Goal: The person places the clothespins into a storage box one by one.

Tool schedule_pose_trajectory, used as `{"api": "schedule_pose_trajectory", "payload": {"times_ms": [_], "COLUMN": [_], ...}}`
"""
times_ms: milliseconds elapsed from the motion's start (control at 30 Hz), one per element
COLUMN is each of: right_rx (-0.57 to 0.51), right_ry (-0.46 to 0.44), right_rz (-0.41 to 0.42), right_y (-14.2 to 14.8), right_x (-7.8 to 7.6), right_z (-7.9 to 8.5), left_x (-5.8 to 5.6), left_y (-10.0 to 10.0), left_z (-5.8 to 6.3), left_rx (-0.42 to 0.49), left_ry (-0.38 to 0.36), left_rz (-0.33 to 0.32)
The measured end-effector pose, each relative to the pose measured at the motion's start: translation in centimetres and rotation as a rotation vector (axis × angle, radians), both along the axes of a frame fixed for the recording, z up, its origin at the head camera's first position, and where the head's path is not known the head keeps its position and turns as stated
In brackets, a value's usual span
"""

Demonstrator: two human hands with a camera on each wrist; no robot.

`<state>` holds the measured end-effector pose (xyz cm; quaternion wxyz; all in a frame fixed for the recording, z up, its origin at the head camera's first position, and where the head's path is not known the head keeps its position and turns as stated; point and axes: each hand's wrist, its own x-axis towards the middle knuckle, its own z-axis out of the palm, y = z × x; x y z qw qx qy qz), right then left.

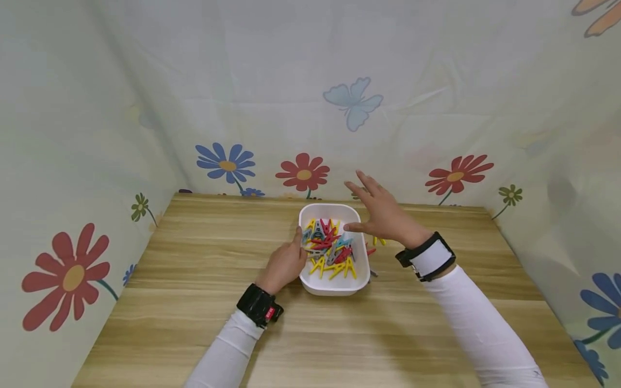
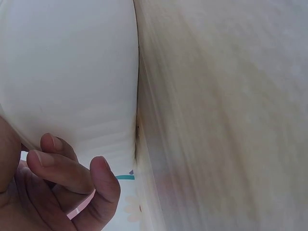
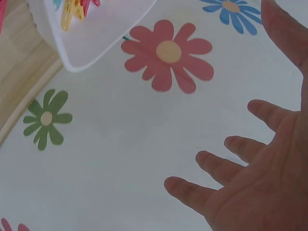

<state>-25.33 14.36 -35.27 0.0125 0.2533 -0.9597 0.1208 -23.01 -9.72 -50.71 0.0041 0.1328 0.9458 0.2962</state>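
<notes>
A white plastic tub (image 1: 333, 285) stands on the table, with red, yellow, grey and blue clothespins (image 1: 332, 250) lying loose in it. My left hand (image 1: 283, 264) grips the tub's left rim. From the left wrist, the curled fingers (image 2: 62, 171) show against the outer wall of the tub (image 2: 72, 72). Above the tub's far right corner, my right hand (image 1: 385, 215) hovers with its fingers spread and nothing in it. In the right wrist view, that hand (image 3: 260, 168) is apart from the tub's corner (image 3: 79, 53).
Just right of the tub, a yellow clothespin (image 1: 379, 241), a red one (image 1: 371, 251) and a grey one (image 1: 373, 274) partly show on the wooden table (image 1: 204, 253). A flower-printed curtain (image 1: 271, 124) hangs along the table's far edge and sides.
</notes>
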Motion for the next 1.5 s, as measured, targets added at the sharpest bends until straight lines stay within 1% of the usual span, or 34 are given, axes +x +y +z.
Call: {"api": "schedule_pose_trajectory", "payload": {"times_ms": [100, 233, 367, 500, 600, 733, 933, 1067, 1200, 1300, 1433, 1500], "right_rx": [-0.008, -0.012, -0.02, -0.001, 0.026, 0.05, 0.068, 0.065, 0.066, 0.069, 0.075, 0.076], "right_ry": [0.007, 0.029, 0.032, 0.019, 0.008, -0.017, -0.081, -0.112, -0.171, -0.228, -0.222, -0.198], "right_rz": [-0.031, -0.056, -0.069, -0.088, -0.097, -0.104, -0.084, -0.059, -0.045, -0.056, -0.034, -0.011], "right_y": [1.3, 3.3, 4.8, 5.9, 6.5, 7.2, 7.9, 7.7, 7.1, 6.7, 6.3, 6.3], "right_x": [0.3, 0.5, 0.8, 1.1, 1.5, 2.0, 2.6, 2.9, 3.1, 3.3, 3.4, 3.5], "right_z": [0.3, 0.3, 0.1, -0.2, -0.9, -2.4, -5.5, -7.7, -9.9, -11.1, -12.4, -12.8], "left_x": [0.0, 0.1, 0.1, 0.1, 0.1, 0.2, 0.3, 0.4, 0.3, 0.2, 0.2, 0.2], "left_y": [0.1, 0.1, 0.1, 0.2, 0.2, 0.3, 0.3, 0.3, 0.4, 0.4, 0.5, 0.5], "left_z": [0.0, -0.1, 0.0, 0.0, -0.1, -0.3, -0.3, -0.3, -0.3, -0.3, -0.2, -0.2], "left_rx": [0.004, 0.004, 0.004, 0.0, 0.003, 0.001, -0.001, -0.004, -0.003, -0.001, -0.006, -0.007], "left_ry": [-0.01, -0.024, -0.028, -0.03, -0.035, -0.036, -0.039, -0.038, -0.046, -0.06, -0.062, -0.06], "left_rz": [0.004, 0.007, 0.011, 0.01, 0.013, 0.018, 0.026, 0.033, 0.04, 0.042, 0.045, 0.046]}}
